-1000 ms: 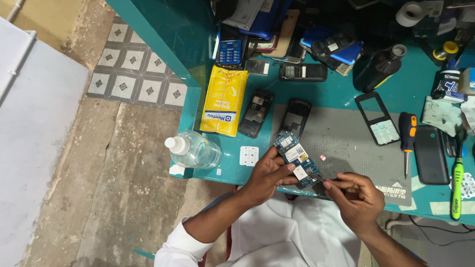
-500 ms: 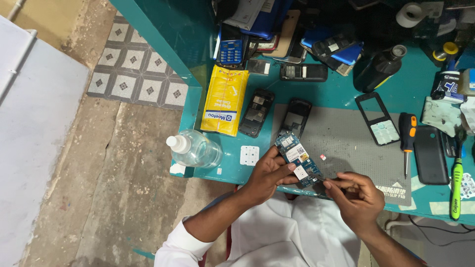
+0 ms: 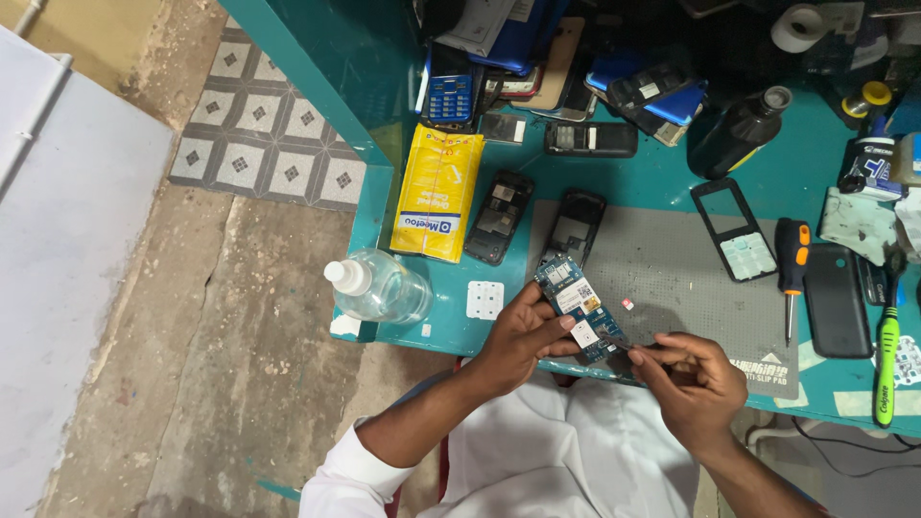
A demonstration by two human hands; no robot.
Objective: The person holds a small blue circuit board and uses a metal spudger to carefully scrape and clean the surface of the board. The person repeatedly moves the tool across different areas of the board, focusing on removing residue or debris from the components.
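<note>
Two hands meet over the near edge of the teal worktop (image 3: 662, 177). The left hand (image 3: 523, 336) is closed around the lower end of a blue circuit board (image 3: 576, 302), thumb laid across its face, so the board sits tilted just above the grey mat (image 3: 672, 278). The right hand (image 3: 696, 379) has its fingertips pinched together on a thin dark tool (image 3: 624, 343) whose tip touches the board's lower corner.

On the mat just above the board lies an open black phone shell (image 3: 574, 225), and a second shell (image 3: 499, 216) lies beside it on the bare worktop. A small white keypad piece (image 3: 484, 299) rests left of the left hand. Further left, a clear plastic bottle (image 3: 379, 288) with a white cap lies on its side at the worktop's corner; whether it holds any liquid cannot be told. A yellow packet (image 3: 439, 192) lies flat above it.

To the right sit a black phone frame with pale keys (image 3: 734, 230), an orange-handled screwdriver (image 3: 791, 269), a dark phone back (image 3: 837, 299) and a green toothbrush (image 3: 887, 355). A dark bottle (image 3: 739, 129) lies tilted further back, near a heap of phones and a roll of white tape (image 3: 798, 27).

Compared with half a second ago, both hands, the board and everything on the worktop sit in the same places; no shift can be made out.
</note>
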